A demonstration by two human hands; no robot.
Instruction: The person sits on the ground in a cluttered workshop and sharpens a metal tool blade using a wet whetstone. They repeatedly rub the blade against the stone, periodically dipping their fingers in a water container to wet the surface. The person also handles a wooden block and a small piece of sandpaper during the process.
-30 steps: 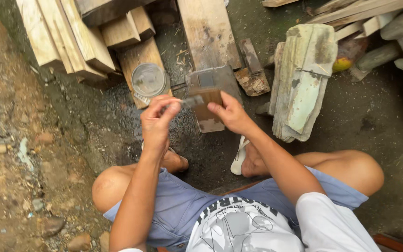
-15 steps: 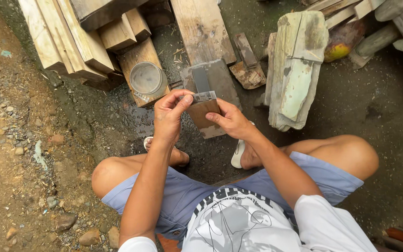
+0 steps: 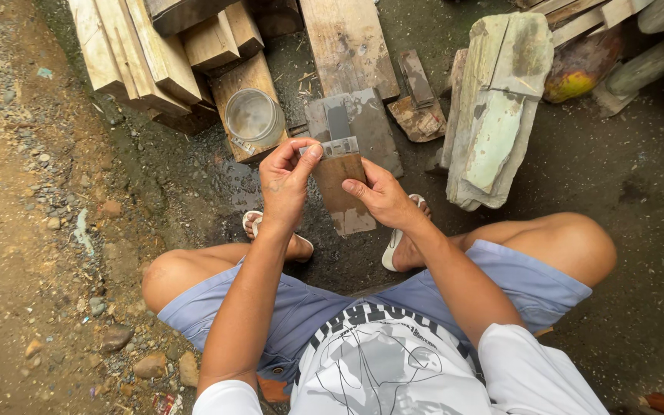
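Metal blade (image 3: 340, 146), perhaps a plane iron, pinched by left hand (image 3: 286, 180) and right hand (image 3: 382, 196).

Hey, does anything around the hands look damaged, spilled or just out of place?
Nothing looks spilled. The odd things are wear: the pale green board right of the hands is flaking and ragged at its edges, and a rotting yellow-brown fruit lies among the timber behind it. Both hands hold a flat brown piece.

One head camera looks steeply down, close over the squatting person's lap, at the dark wet ground (image 3: 639, 200) ahead.
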